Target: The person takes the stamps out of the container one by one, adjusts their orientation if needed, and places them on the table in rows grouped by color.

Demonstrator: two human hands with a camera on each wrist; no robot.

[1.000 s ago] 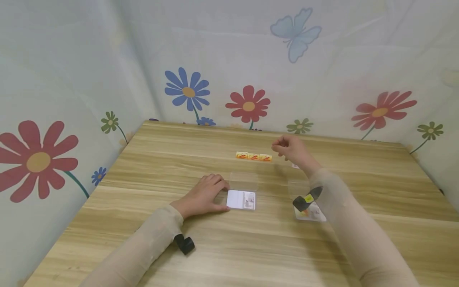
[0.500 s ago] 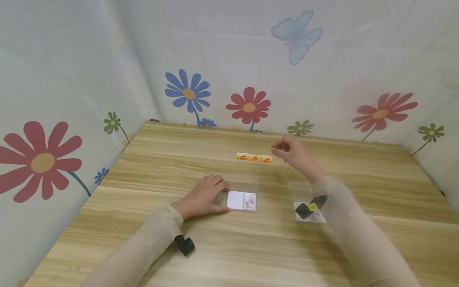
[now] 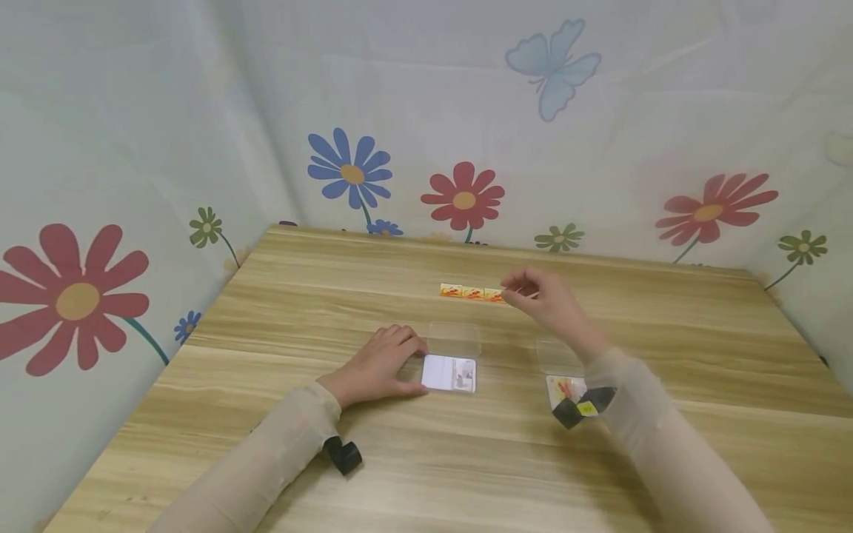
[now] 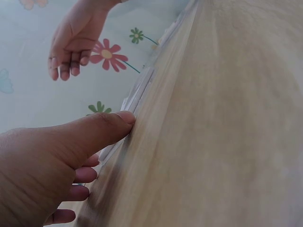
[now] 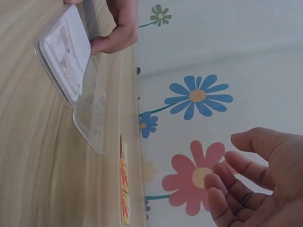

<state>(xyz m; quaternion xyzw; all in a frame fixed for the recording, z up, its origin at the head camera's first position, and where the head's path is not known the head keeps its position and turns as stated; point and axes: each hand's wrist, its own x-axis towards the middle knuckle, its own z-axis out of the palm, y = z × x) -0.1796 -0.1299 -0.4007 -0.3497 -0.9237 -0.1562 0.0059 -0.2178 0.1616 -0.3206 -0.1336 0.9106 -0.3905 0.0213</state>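
In the head view, my left hand [image 3: 380, 364] holds the left edge of a small clear plastic case [image 3: 448, 374], thumb at the near corner and index finger at the far one. The case lies open, its clear lid [image 3: 455, 338] folded back. Inside are a white insert and a greyish printed card [image 3: 464, 374]. My right hand [image 3: 549, 300] hovers by the right end of a row of three small yellow-orange cards [image 3: 472, 293], overlapping the last one. Its fingers are loosely bent, with nothing between them in the right wrist view.
A second open clear case [image 3: 558, 389] lies to the right, with a yellow-red picture in it; the right sleeve and wrist camera partly cover it. The wooden table [image 3: 400, 474] meets a flower-printed cloth [image 3: 600, 148] at the back.
My right hand comes slightly down and nearer, so it now overlaps the rightmost yellow card. My left hand and its case stay put.
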